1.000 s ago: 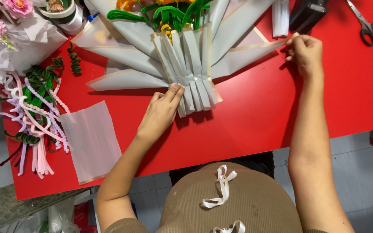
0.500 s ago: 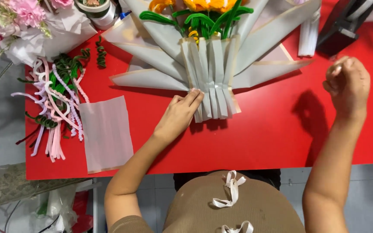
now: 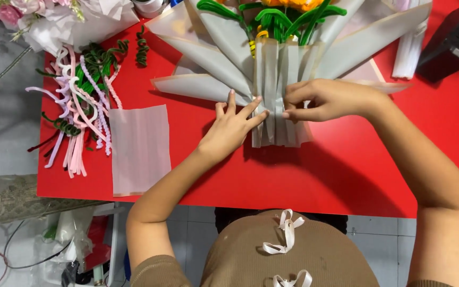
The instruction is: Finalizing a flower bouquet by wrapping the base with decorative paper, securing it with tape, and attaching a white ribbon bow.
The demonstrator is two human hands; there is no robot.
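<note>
Red surface [image 3: 346,175] carries my fanned grey paper bouquet wrap [image 3: 229,58] at its far middle; my left hand [image 3: 232,127], fingers spread, presses its gathered base, and my right hand [image 3: 328,100] pinches the folded strips beside it

A bright red table [image 3: 346,175] stands on a pale tiled floor [image 3: 383,234] — grey concrete floor [image 3: 1,106] to one side, evenly lit.

Pipe cleaners [image 3: 78,106] (pink, white, green) beside a translucent sheet [image 3: 139,149]
</note>
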